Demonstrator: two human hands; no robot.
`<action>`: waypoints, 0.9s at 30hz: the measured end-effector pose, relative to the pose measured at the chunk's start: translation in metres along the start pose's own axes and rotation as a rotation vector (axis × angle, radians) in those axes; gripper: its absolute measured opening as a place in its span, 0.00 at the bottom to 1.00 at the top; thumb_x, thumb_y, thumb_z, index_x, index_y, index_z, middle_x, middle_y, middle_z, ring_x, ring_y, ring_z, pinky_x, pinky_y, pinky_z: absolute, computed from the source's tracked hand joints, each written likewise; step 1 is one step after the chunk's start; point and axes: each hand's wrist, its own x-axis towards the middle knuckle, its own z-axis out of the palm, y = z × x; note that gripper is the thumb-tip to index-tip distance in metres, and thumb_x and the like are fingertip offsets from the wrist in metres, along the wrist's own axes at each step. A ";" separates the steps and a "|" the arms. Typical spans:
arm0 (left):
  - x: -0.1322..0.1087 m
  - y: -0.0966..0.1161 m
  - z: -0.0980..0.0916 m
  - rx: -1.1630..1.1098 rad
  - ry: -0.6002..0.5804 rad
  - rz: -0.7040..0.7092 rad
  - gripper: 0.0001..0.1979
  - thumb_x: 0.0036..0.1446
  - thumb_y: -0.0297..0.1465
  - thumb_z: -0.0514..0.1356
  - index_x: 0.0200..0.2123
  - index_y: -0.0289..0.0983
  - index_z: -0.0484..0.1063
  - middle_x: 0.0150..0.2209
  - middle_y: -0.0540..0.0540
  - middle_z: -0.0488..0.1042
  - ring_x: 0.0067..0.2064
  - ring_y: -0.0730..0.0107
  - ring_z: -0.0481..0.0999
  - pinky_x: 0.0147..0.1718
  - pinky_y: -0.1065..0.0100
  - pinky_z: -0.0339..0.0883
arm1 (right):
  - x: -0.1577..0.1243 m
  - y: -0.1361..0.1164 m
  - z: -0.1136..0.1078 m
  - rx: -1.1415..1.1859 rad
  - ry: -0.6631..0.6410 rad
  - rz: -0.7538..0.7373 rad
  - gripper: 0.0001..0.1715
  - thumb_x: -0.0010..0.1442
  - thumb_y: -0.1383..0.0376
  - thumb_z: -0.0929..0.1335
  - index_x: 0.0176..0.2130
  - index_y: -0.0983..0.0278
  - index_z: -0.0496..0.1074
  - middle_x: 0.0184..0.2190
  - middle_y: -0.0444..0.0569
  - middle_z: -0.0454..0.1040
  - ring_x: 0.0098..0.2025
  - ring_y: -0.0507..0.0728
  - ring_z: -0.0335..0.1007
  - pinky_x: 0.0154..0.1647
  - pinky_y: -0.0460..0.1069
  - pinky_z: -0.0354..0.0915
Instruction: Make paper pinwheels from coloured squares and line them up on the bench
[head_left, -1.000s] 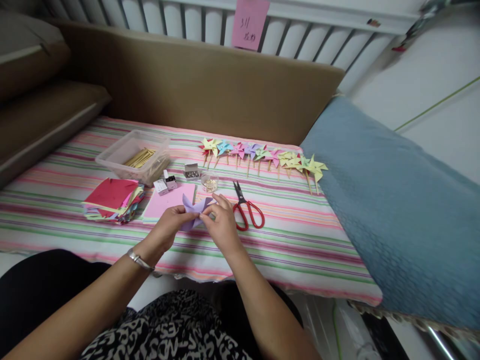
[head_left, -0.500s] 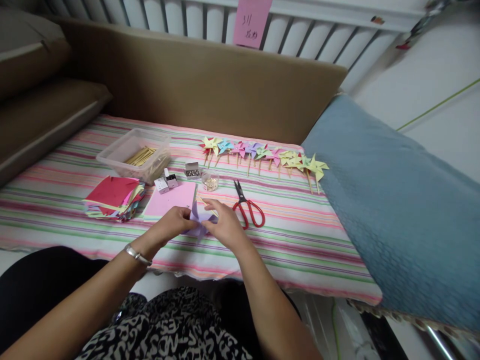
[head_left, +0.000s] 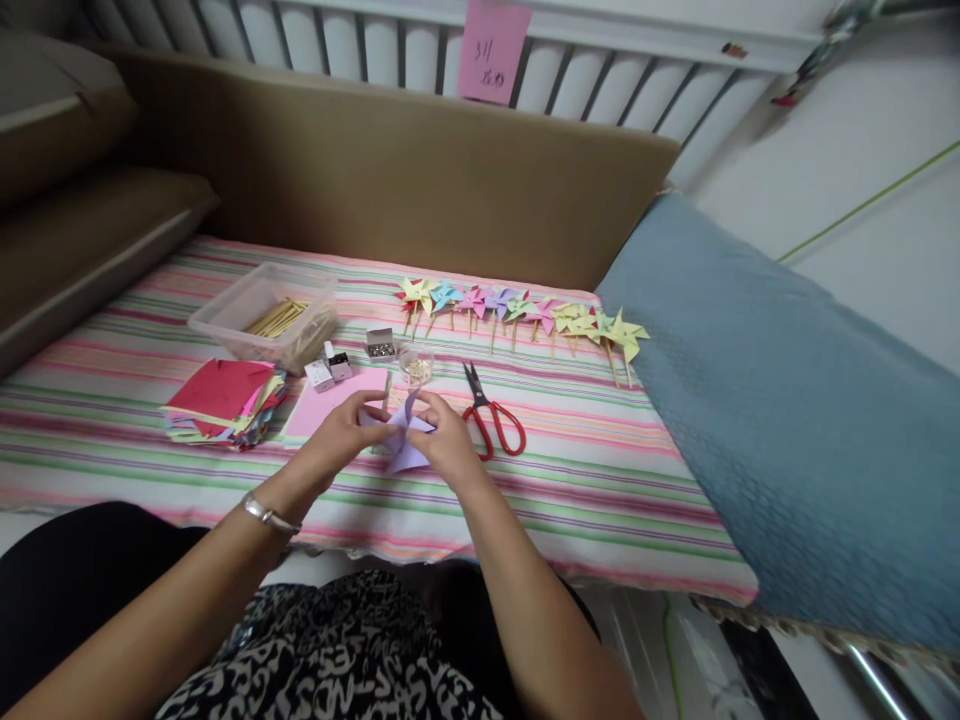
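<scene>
Head: purple paper (head_left: 409, 458) has turned between left hand (head_left: 345, 430) and right hand (head_left: 450, 440).

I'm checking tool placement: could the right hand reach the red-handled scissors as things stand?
Probably yes: the red-handled scissors lie close beside the right hand, with nothing visible between them, though that hand is occupied with the folded purple paper.
</scene>
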 end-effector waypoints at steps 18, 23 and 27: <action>0.005 -0.014 0.005 -0.416 0.139 -0.109 0.14 0.34 0.28 0.69 0.29 0.31 0.77 0.26 0.46 0.78 0.28 0.69 0.74 0.31 0.69 0.65 | 0.008 0.003 0.021 0.335 0.054 0.026 0.32 0.48 0.65 0.70 0.53 0.61 0.64 0.34 0.47 0.76 0.32 0.55 0.72 0.34 0.50 0.68; 0.008 -0.005 -0.013 -0.446 0.189 -0.101 0.13 0.33 0.28 0.68 0.27 0.31 0.76 0.24 0.47 0.77 0.26 0.69 0.74 0.29 0.69 0.66 | 0.001 0.002 0.012 -0.063 0.070 -0.385 0.20 0.57 0.68 0.65 0.50 0.59 0.70 0.46 0.51 0.73 0.49 0.57 0.69 0.52 0.54 0.64; 0.008 -0.005 -0.020 -0.442 0.194 -0.098 0.13 0.33 0.28 0.68 0.28 0.31 0.76 0.24 0.47 0.77 0.27 0.70 0.74 0.29 0.70 0.66 | -0.005 0.000 0.010 -0.326 0.073 -0.568 0.17 0.56 0.72 0.64 0.42 0.58 0.75 0.52 0.51 0.69 0.57 0.58 0.62 0.60 0.57 0.57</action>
